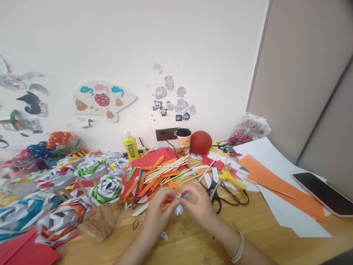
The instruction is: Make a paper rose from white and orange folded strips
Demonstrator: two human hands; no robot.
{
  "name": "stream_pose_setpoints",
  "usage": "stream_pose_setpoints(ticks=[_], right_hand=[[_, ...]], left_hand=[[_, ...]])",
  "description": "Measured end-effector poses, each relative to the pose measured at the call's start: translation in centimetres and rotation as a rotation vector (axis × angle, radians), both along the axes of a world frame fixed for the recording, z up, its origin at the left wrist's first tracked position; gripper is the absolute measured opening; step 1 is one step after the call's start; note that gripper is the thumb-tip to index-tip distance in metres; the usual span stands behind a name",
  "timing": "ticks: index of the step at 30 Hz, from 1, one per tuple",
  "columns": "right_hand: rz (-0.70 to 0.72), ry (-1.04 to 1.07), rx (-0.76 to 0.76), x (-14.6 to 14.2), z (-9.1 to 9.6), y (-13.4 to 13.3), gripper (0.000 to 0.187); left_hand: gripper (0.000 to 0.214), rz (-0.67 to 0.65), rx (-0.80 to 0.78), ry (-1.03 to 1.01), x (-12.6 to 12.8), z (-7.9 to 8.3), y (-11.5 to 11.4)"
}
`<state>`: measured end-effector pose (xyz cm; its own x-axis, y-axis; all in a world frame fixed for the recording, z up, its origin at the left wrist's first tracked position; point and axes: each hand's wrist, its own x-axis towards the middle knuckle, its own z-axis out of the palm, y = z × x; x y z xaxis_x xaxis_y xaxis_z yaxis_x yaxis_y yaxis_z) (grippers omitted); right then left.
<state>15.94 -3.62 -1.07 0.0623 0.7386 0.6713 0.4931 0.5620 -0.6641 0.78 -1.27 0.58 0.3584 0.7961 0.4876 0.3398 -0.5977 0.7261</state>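
In the head view, your left hand and right hand meet just above the pale wooden worktop, thumbs and forefingers curled in to pinch a small, white, folded-paper piece between them. That piece hangs in front of you, its pointed lower end showing beneath your fingertips; its upper part is mostly covered, so you cannot tell from here how its folds meet. The step in hand looks like shaping or pressing the paper by fingertip, with both hands sharing the grip. The next move calls for a light, even pinch, I judge, since thin paper would crease or slip if one side pulled harder.

Beyond your hands lie loose orange paper strips and a heap of slim, pale wooden sticks. Black-handled metal scissors rest just beside your right hand, with a yellow, corded glue gun behind them. To your left stands a large, green-and-white folded-paper flower; a small white paper scrap lies near your left wrist.
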Motion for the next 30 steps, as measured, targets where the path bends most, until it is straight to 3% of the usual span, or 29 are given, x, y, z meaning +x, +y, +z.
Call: stream_pose_setpoints(ticks=[4, 7, 11, 15, 21, 26, 30], right_hand=[[0.059, -0.014, -0.032, 0.3, 0.5, 0.0, 0.012], [0.082, 0.060, -0.185, 0.4, 0.2, 0.2, 0.013], [0.227, 0.255, -0.432, 0.4, -0.4, 0.6, 0.016], [0.298, 0.365, -0.556, 0.3, -0.9, 1.0, 0.018], [0.178, 0.159, -0.493, 0.4, -1.5, 1.2, 0.006], [0.298, 0.149, -0.520, 1.1, -0.7, 1.1, 0.009], [0.322, 0.178, -0.600, 1.2, -0.5, 1.1, 0.012]], left_hand=[[0.015, -0.134, -0.087, 0.060, -0.5, 1.0, 0.4], [0.020, -0.176, -0.158, 0.063, -0.7, 0.9, 0.8], [0.024, -0.221, -0.315, 0.034, -0.5, -0.2, 1.3], [0.026, -0.338, -0.494, -0.080, -0.3, -1.6, 1.8], [0.024, -0.238, -0.449, -0.036, -0.1, -2.4, 1.9], [0.026, -0.264, -0.472, -0.115, 0.1, -2.7, 2.0], [0.023, -0.222, -0.420, -0.062, 0.1, -2.5, 1.9]])
